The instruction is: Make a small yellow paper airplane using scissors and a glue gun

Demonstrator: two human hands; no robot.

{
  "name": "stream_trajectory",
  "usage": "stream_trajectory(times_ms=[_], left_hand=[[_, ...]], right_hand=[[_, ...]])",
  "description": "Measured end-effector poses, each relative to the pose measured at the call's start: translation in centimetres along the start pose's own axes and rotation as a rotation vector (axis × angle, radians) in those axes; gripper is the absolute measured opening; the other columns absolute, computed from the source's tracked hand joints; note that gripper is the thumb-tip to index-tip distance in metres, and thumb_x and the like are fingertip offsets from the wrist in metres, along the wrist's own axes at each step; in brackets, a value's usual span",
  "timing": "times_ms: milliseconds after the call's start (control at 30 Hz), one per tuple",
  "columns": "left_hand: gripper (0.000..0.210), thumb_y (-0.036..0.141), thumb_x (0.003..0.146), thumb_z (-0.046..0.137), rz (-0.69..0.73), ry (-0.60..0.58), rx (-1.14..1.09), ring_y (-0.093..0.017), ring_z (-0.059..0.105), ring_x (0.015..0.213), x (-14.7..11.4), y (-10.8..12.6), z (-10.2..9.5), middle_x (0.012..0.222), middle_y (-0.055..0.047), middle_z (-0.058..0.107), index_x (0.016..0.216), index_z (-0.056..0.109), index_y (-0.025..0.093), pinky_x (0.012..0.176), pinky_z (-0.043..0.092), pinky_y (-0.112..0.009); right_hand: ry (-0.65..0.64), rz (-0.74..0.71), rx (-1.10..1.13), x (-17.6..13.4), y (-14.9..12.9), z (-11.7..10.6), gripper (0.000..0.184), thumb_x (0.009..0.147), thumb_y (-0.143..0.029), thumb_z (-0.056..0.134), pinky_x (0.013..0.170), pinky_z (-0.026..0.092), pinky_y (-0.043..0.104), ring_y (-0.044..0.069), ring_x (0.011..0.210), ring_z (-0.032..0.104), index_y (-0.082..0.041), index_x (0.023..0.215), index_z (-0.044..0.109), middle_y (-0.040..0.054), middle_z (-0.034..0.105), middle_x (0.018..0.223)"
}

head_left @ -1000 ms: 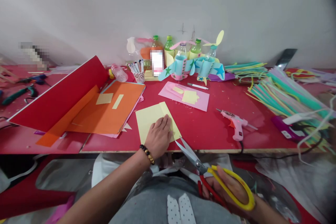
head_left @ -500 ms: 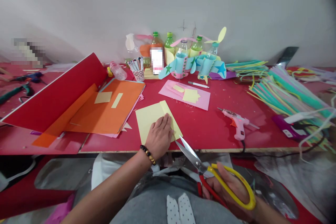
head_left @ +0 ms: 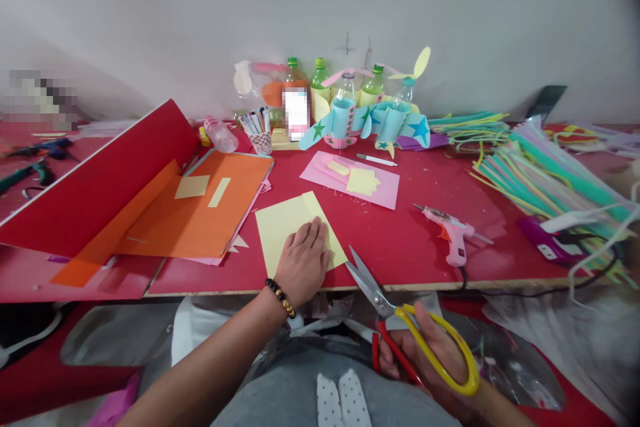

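Note:
My left hand [head_left: 303, 265] lies flat on a sheet of pale yellow paper [head_left: 274, 227], fingers stretched out and pointing away from me. A folded-looking strip [head_left: 319, 208] runs along the sheet's right side, partly under my fingers. My right hand [head_left: 425, 353] grips large scissors [head_left: 383, 307] by their handles, one loop yellow and the other red. Their blades are slightly parted, with the tips beside the sheet's near right corner. Whether a blade touches the paper I cannot tell.
A pink glue gun [head_left: 454, 233] lies to the right, near a purple power strip [head_left: 550, 240]. Orange sheets [head_left: 215, 207] and a red board [head_left: 110, 173] are on the left. Bottle planes [head_left: 343, 120], a pen cup [head_left: 260, 140] and a pink sheet [head_left: 385, 195] stand or lie behind.
The scissor tips have shifted slightly right and away from me, and now sit at the paper's corner. My left hand remains flat on the sheet. The view has tilted a little.

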State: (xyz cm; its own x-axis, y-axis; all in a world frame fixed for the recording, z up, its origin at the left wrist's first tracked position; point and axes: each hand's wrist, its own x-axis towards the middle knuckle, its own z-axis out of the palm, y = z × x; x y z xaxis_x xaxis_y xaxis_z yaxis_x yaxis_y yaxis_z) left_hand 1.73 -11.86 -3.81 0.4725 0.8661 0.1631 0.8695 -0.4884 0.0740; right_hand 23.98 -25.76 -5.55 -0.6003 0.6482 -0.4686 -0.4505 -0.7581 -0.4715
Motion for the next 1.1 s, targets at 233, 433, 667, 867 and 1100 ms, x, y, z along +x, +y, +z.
stream_trajectory(times_ms=[233, 433, 667, 867, 1100], left_hand=[[0.05, 0.034, 0.093, 0.035, 0.004, 0.023, 0.004, -0.027, 0.028, 0.136, 0.0, -0.1, 0.3, 0.147, -0.008, 0.036, 0.14, 0.038, 0.015, 0.108, 0.029, -0.043], [0.05, 0.034, 0.094, 0.034, 0.001, 0.018, -0.004, -0.027, 0.03, 0.135, 0.0, 0.0, 0.2, 0.148, -0.008, 0.035, 0.139, 0.039, 0.015, 0.107, 0.03, -0.043], [0.05, 0.034, 0.094, 0.034, 0.009, 0.01, 0.002, -0.026, 0.03, 0.135, 0.1, -0.1, 0.2, 0.148, -0.007, 0.035, 0.14, 0.038, 0.015, 0.108, 0.03, -0.043], [0.049, 0.033, 0.094, 0.035, 0.02, 0.011, 0.002, -0.027, 0.029, 0.135, 0.0, -0.2, 0.2, 0.148, -0.007, 0.035, 0.14, 0.037, 0.016, 0.108, 0.03, -0.043], [0.049, 0.034, 0.094, 0.035, 0.094, 0.002, -0.021, -0.025, 0.027, 0.136, -0.3, 0.7, 0.1, 0.148, -0.006, 0.034, 0.14, 0.037, 0.018, 0.109, 0.028, -0.041]], right_hand=[[-0.033, -0.013, 0.044, 1.2, 0.6, -0.7, 0.097, 0.068, -0.089, 0.011, 0.041, 0.026, 0.02, 0.01, 0.05, 0.044, -0.007, 0.075, 0.063, 0.009, 0.053, 0.066], [-0.145, -0.063, 0.094, 2.7, 0.7, -0.7, 0.097, 0.069, -0.088, 0.013, 0.032, 0.016, 0.019, 0.005, 0.037, 0.039, -0.005, 0.078, 0.061, 0.0074, 0.053, 0.066], [-0.103, -0.059, 0.146, 4.1, 0.0, 0.8, 0.085, 0.075, -0.083, 0.021, 0.032, 0.017, 0.018, 0.004, 0.036, 0.039, -0.007, 0.078, 0.061, 0.0058, 0.054, 0.069], [-0.122, -0.076, 0.195, 4.7, 0.0, 1.6, 0.078, 0.08, -0.078, 0.024, 0.034, 0.019, 0.018, 0.004, 0.036, 0.041, -0.01, 0.079, 0.06, 0.0039, 0.055, 0.068], [-0.17, -0.106, 0.176, 3.7, 1.3, 0.5, 0.082, 0.072, -0.084, 0.029, 0.034, 0.017, 0.018, 0.005, 0.037, 0.043, -0.008, 0.077, 0.059, 0.0056, 0.053, 0.068]])
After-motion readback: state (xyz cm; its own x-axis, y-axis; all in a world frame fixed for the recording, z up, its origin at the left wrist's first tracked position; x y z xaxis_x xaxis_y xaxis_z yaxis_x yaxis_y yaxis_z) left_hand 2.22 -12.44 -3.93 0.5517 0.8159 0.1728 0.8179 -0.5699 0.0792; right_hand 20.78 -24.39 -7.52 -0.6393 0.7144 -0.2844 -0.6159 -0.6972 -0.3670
